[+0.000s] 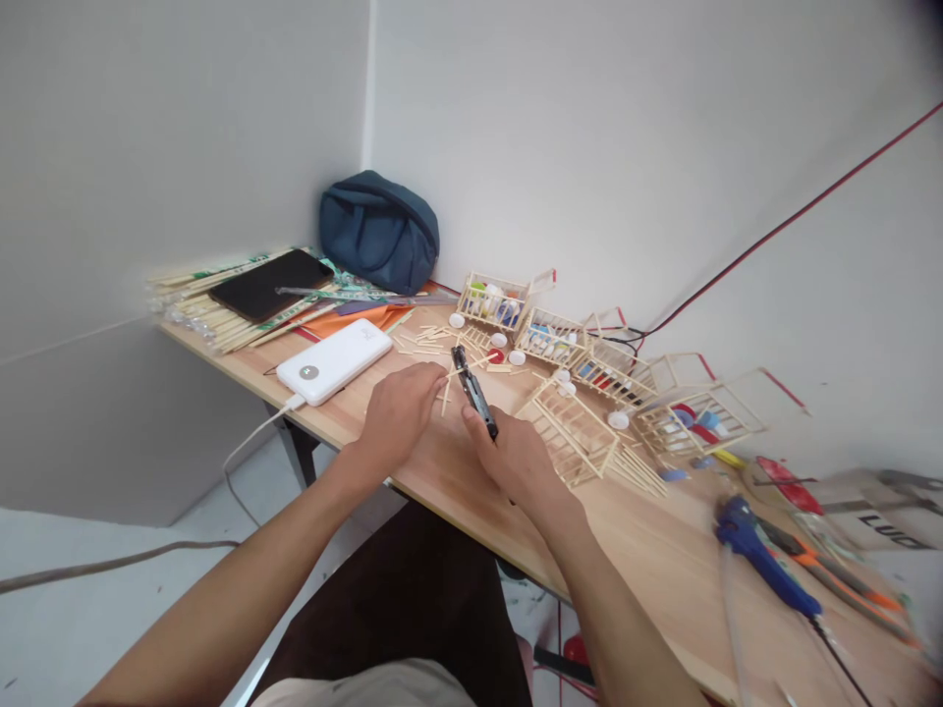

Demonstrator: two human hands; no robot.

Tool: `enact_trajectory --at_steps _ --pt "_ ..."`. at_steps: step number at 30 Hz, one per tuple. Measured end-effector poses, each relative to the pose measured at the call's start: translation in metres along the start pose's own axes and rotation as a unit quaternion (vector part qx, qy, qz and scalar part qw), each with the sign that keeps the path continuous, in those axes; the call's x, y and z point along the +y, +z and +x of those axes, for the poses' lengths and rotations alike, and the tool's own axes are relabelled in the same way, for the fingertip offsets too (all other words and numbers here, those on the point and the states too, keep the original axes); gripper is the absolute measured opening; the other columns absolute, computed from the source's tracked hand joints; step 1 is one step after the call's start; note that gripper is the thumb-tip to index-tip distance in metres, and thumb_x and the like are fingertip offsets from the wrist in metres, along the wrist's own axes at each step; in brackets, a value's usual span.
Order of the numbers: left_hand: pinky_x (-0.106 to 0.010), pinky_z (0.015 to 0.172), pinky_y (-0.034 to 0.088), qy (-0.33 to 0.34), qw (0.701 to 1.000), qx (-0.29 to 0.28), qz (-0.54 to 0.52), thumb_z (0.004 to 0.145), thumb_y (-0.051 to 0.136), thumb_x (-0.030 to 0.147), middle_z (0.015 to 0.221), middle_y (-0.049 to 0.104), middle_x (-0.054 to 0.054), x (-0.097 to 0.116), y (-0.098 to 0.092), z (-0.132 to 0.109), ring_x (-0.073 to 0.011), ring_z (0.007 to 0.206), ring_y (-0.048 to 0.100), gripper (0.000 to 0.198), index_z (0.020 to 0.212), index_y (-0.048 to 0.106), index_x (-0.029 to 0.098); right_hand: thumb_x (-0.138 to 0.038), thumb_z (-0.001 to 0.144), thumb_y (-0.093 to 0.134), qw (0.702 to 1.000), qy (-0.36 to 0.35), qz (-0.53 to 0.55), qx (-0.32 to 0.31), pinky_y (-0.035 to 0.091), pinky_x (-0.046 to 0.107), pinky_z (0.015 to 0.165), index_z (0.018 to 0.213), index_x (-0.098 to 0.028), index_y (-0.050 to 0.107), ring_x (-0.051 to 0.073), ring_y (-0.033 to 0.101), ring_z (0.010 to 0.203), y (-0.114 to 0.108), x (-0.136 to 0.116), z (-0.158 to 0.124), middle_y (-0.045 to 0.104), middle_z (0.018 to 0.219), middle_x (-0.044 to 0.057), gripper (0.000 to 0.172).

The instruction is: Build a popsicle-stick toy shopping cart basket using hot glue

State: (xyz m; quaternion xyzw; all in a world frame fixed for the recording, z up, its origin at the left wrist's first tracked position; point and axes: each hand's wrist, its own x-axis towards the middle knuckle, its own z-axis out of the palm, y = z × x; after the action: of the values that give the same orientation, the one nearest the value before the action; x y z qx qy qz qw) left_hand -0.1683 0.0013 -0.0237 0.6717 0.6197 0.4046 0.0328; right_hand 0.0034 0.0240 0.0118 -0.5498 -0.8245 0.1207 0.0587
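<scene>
My left hand pinches a thin wooden stick that points to the right. The jaws of a dark pair of pliers meet the stick, and my right hand is closed around the tool's handles. Another short stick stands out below my left fingertips. Just right of my right hand lies a stick-built frame with loose sticks beside it. Short cut pieces and white bottle caps are scattered beyond the pliers.
Several small stick carts holding coloured caps line the wall. A white power bank, black phone, stick bundles and blue bag are at left. A blue glue gun and orange-handled pliers lie at right.
</scene>
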Motion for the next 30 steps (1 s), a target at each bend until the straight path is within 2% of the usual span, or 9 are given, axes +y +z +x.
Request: enact_trajectory --at_steps 4,15,26,30 --pt "-0.031 0.077 0.042 -0.003 1.0 -0.022 -0.006 0.098 0.042 0.022 0.091 0.07 -0.008 -0.005 0.002 -0.001 -0.022 0.086 0.064 0.023 0.092 0.064 0.015 -0.058 0.096 0.033 1.0 0.009 0.021 -0.016 0.038 0.031 0.065 0.088 -0.013 0.07 0.028 0.069 0.08 0.008 0.001 0.007 0.073 0.087 0.019 0.059" --pt "-0.029 0.067 0.036 -0.026 0.998 -0.024 -0.042 0.092 0.046 0.016 0.071 0.064 -0.004 -0.016 0.001 0.003 -0.0183 0.069 0.056 0.024 0.073 0.06 0.017 -0.058 0.095 0.036 1.0 -0.008 0.011 -0.011 0.041 0.031 0.063 0.092 -0.01 0.073 0.029 0.07 0.079 0.015 -0.002 0.022 0.074 0.087 0.022 0.061" --pt "-0.029 0.067 0.037 -0.039 0.998 -0.025 -0.047 0.091 0.046 0.018 0.071 0.066 -0.004 -0.017 0.0 0.003 -0.0179 0.067 0.057 0.024 0.074 0.064 0.016 -0.058 0.095 0.037 0.999 -0.01 0.029 -0.019 0.042 0.027 0.06 0.091 -0.009 0.072 0.024 0.069 0.069 0.015 -0.002 0.022 0.073 0.082 0.021 0.061" --pt "-0.028 0.07 0.039 -0.04 0.997 -0.025 -0.057 0.091 0.044 0.018 0.081 0.071 -0.006 -0.016 0.0 0.001 -0.0194 0.075 0.061 0.024 0.084 0.068 0.016 -0.06 0.095 0.035 0.999 -0.013 0.027 -0.026 0.043 0.028 0.06 0.092 -0.009 0.073 0.025 0.069 0.07 0.011 -0.002 0.022 0.073 0.08 0.02 0.064"
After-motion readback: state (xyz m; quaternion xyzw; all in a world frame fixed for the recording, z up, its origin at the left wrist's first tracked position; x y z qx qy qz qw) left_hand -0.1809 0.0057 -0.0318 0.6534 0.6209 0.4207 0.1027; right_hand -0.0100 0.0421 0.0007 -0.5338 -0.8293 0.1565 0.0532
